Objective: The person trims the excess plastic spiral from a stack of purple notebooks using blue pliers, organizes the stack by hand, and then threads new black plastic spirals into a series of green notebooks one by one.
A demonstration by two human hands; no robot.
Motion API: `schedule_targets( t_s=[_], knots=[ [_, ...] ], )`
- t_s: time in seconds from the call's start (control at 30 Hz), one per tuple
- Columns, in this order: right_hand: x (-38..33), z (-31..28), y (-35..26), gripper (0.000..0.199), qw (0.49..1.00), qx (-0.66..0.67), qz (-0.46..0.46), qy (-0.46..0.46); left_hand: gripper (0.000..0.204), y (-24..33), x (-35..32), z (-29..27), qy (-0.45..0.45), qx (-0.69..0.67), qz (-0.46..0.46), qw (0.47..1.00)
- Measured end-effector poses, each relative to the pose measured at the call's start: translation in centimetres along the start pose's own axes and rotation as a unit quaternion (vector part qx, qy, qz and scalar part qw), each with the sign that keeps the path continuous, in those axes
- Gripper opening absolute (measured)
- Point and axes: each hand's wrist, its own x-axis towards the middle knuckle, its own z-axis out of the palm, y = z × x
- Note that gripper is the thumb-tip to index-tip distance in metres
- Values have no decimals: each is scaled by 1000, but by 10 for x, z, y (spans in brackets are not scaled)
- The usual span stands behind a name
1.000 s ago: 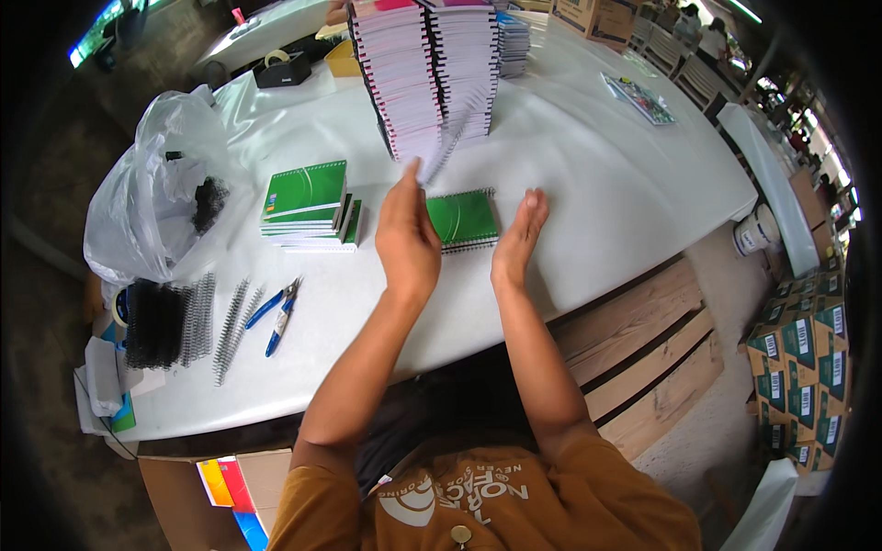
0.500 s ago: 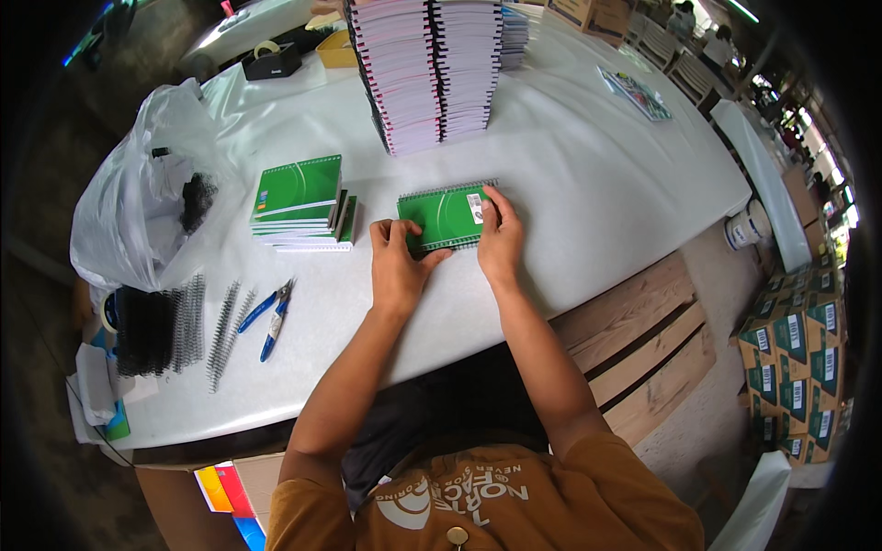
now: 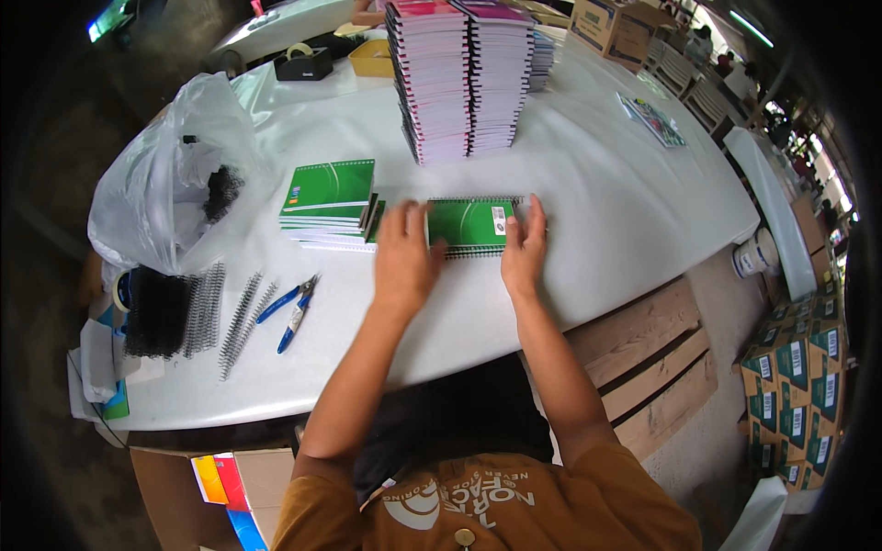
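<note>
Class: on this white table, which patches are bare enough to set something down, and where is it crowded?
Bare: the table right of the right hand, out to its edge; also the near strip between the blue pliers and the left hand. Crowded: the left end, with the plastic bag, black spiral coils and green notebook stack; the tall stacks fill the back.

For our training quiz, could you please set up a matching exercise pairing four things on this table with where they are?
Things:
1. green notebook
2. pliers
3. plastic bag
4. tall notebook stacks

Places:
A. far side of the table, behind the hands
B. between the left hand and right hand
C. at the table's left end
D. beside the loose wire spirals, left of the hands

Pairs: 1-B, 2-D, 3-C, 4-A
</note>
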Motion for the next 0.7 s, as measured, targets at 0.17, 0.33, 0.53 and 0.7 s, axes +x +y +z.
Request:
schedule_targets(
  t_s=[0.17,0.33,0.53,0.7],
  knots=[
    [-15,2,-42,40,985,36,-165,39,54,-57,12,-54,35,227,44,972],
    [-47,23,-78,37,744,428,367,-358,29,-31,-36,-76,49,234,126,963],
    [-61,49,-92,28,723,415,328,-444,52,-17,-93,-82,-47,162,121,978],
    [-49,40,-83,31,784,309,120,-525,66,-18,-90,-98,146,7,-57,988]
  ],
)
